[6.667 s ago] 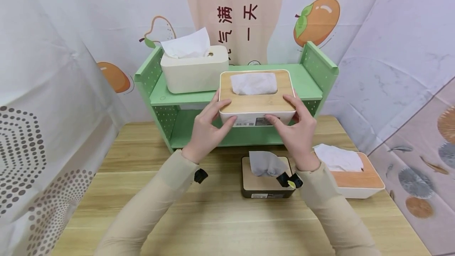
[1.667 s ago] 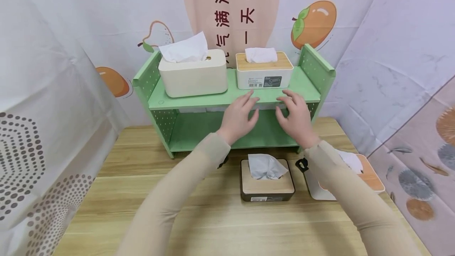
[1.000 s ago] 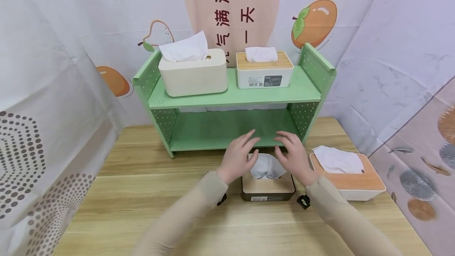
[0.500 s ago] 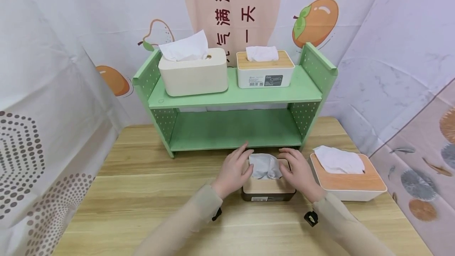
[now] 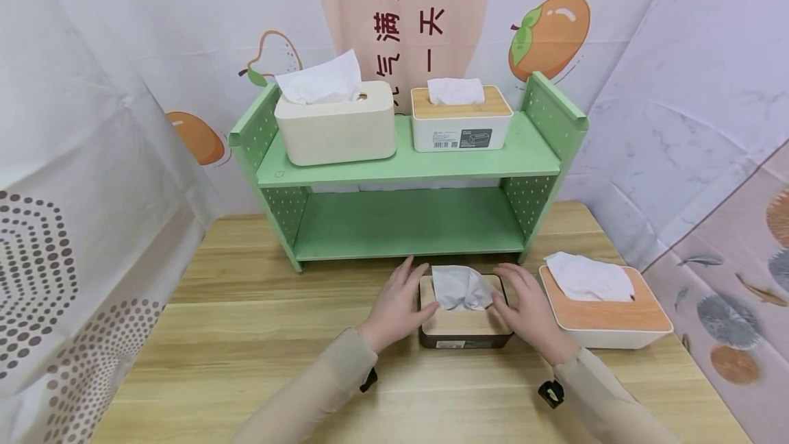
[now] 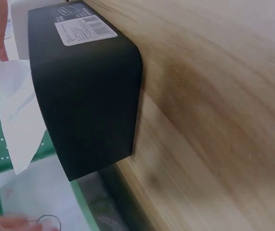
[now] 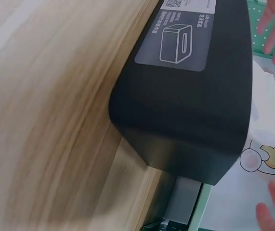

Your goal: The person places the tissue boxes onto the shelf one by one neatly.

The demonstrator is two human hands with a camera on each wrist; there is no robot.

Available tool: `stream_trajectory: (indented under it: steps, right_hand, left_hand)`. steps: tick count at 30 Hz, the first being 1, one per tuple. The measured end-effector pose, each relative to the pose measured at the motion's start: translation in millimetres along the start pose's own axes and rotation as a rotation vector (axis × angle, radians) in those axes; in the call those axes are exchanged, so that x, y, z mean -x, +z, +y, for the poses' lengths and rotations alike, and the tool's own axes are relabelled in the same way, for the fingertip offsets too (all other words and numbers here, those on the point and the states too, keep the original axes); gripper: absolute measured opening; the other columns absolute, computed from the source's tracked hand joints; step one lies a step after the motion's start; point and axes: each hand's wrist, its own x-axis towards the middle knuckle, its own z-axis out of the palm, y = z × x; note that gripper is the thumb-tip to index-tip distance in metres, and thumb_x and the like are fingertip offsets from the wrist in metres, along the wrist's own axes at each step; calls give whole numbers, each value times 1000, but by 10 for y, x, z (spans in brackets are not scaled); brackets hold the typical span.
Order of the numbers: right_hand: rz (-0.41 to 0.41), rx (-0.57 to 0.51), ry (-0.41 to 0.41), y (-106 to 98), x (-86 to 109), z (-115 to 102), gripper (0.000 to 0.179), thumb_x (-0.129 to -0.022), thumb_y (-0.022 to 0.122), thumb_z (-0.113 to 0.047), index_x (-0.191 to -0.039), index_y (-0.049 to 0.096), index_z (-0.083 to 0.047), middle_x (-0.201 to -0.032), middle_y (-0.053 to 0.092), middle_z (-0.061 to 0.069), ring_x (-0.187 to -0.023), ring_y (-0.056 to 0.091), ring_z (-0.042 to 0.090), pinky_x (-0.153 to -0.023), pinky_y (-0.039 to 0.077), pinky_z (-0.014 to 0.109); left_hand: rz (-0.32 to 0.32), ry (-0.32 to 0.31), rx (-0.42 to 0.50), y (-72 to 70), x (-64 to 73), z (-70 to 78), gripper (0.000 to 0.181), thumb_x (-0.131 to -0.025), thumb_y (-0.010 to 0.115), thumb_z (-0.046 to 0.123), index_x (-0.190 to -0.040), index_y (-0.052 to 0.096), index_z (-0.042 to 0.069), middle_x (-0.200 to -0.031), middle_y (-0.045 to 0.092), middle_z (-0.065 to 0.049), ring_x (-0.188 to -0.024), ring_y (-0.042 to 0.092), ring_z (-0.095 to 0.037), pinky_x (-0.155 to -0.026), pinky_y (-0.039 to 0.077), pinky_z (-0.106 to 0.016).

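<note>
A black tissue box (image 5: 465, 342) with a pale wooden lid and a tissue sticking up stands on the table in front of the rack. My left hand (image 5: 394, 307) hovers at its left side, thumb over the lid's left edge, fingers loosely spread. At the box's right side, my right hand (image 5: 531, 307) is held the same way, its thumb close to the tissue (image 5: 462, 288). Both wrist views show the dark side of the black box (image 6: 86, 96), with fingertips apart from it. A white tissue box with a bamboo lid (image 5: 461, 130) sits on the top shelf's right half.
A green two-tier rack (image 5: 407, 225) stands behind the hands. A cream tissue box (image 5: 335, 132) occupies the top shelf's left half. Right of the right hand, a white tissue box with an orange-brown wooden lid (image 5: 607, 314) rests on the wooden table (image 5: 259, 334). Printed cloth hangs around.
Earlier both hands held the white bamboo-lidded tissue box; it now sits on the top shelf, released. The hands came down to the black tissue box and spread apart to its two sides.
</note>
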Motion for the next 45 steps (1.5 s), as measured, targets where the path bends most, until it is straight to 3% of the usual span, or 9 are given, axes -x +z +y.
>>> stream_trajectory:
  steps: [3, 6, 12, 16, 23, 32, 39, 45]
  right_hand:
    - [-79, -12, 81, -33, 23, -28, 54, -75, 77, -8, -122, 54, 4, -126, 50, 24, -115, 48, 42, -92, 41, 56]
    - [-178, -27, 168, -55, 51, -53, 67, -76, 79, -18, -132, 47, 1, -136, 40, 25, -123, 40, 44, -94, 39, 62]
    - [-295, -61, 301, -36, 109, -49, 82, -77, 78, -32, -142, 36, -4, -146, 25, 29, -131, 29, 49, -95, 35, 68]
    - [-342, -117, 386, 0, 140, -43, 89, -78, 76, -38, -146, 29, -5, -147, 19, 34, -132, 26, 54, -96, 33, 69]
    - [-409, -180, 477, 67, 206, -17, 95, -77, 76, -40, -146, 26, 1, -146, 20, 37, -131, 27, 53, -100, 32, 65]
    - [-486, -260, 572, 141, 283, 38, 103, -74, 78, -43, -146, 21, 3, -146, 31, 30, -127, 41, 42, -102, 37, 53]
    - [-493, -232, 543, 113, 331, 31, 104, -71, 80, -44, -145, 24, 4, -143, 36, 30, -125, 45, 44, -100, 39, 55]
    - [-495, -190, 541, 109, 373, 49, 101, -72, 80, -45, -144, 29, 3, -142, 39, 31, -127, 43, 46, -99, 39, 56]
  left_hand:
    - [-75, -88, 30, -13, 19, 13, 92, -78, 71, 52, -150, 26, 16, -156, 7, -26, -141, 17, -47, -103, 34, -61]
    - [-110, -141, 82, 1, 31, 13, 103, -72, 75, 56, -152, 20, 22, -157, -1, -24, -141, 11, -48, -101, 34, -63]
    - [-158, -217, 206, 92, 54, 1, 107, -69, 79, 53, -153, 17, 26, -157, 0, -22, -139, 16, -51, -100, 34, -66]
    - [-172, -242, 266, 174, 53, -5, 110, -67, 81, 50, -153, 17, 24, -156, 3, -27, -134, 25, -53, -99, 35, -65]
    - [-190, -248, 356, 317, 67, -49, 108, -67, 84, 44, -151, 22, 13, -152, 15, -31, -136, 27, -48, -103, 35, -58]
    - [-199, -197, 394, 433, 66, -100, 107, -69, 84, 38, -152, 21, 14, -154, 19, -23, -137, 32, -37, -105, 36, -51]
    - [-226, -211, 417, 429, 95, -116, 113, -67, 84, 42, -152, 17, 12, -156, 10, -25, -139, 28, -37, -108, 35, -47]
    - [-224, -221, 406, 432, 125, -128, 111, -68, 83, 44, -152, 18, 12, -156, 10, -25, -139, 26, -38, -108, 35, -47]
